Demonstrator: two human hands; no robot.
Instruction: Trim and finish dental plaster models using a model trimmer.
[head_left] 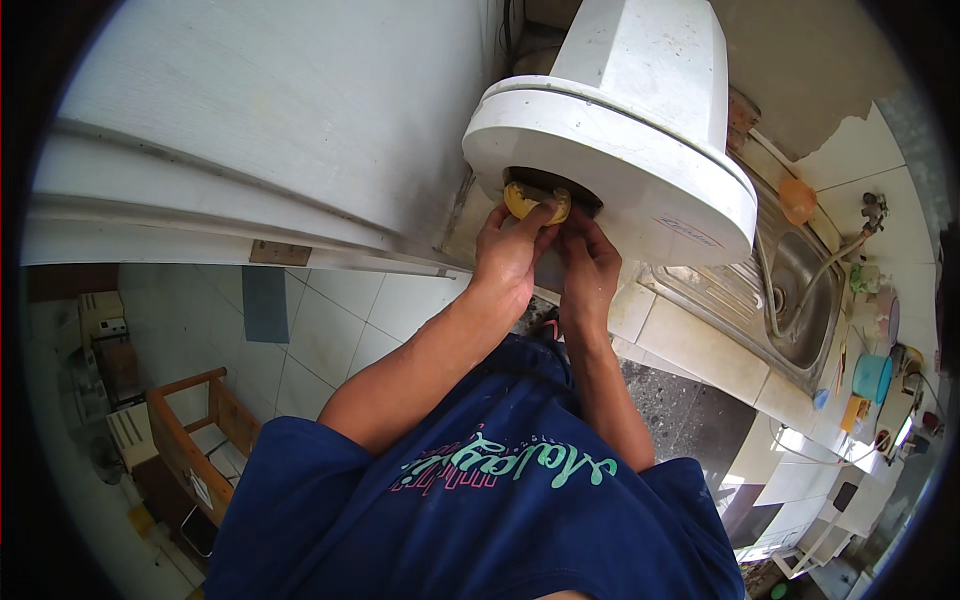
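Observation:
A large white fixture (610, 165) with a broad, rounded flat face and a tapering body stands in front of me. Low on that face is a dark opening (585, 190). At its edge sits a yellow curved piece (521, 203), ring-like in outline, whose full shape I cannot make out. My left hand (508, 255) is closed on it, thumb and fingers around its lower edge. Close beside, my right hand (588, 262) has its fingers curled up at the opening near the yellow piece's right end. Its fingertips are partly hidden, so what they grip does not show.
A metal sink (800, 300) with a tap (873, 210) is on the right, with an orange thing (797, 200) near it. A pale wall panel (250, 110) rises on the left. Lower left stands a wooden frame (190, 440) on the tiled floor (330, 310).

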